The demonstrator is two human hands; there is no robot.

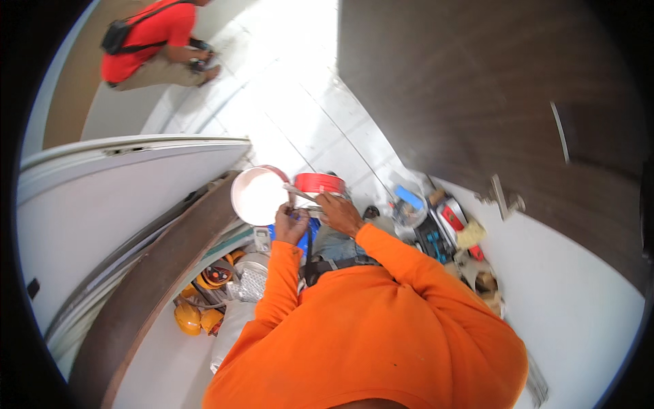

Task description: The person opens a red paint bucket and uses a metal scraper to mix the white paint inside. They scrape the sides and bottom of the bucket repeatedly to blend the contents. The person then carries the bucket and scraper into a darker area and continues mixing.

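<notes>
Floor (300, 109): glossy white tiles, thin dark joints
Right side: round pale plastic tub (407, 221), black-and-teal tool case (432, 240)

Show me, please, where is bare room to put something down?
The widest bare patch is the tiled floor beyond the red bucket, between the dark door on the right and white panel on the left; glare hides detail there. It is crowded around the left hand and right hand, at the right with tools, and at the left with yellow helmets.

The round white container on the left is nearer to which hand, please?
Left hand: beside the container, at its lower right in the picture. The right hand is farther right.
</notes>
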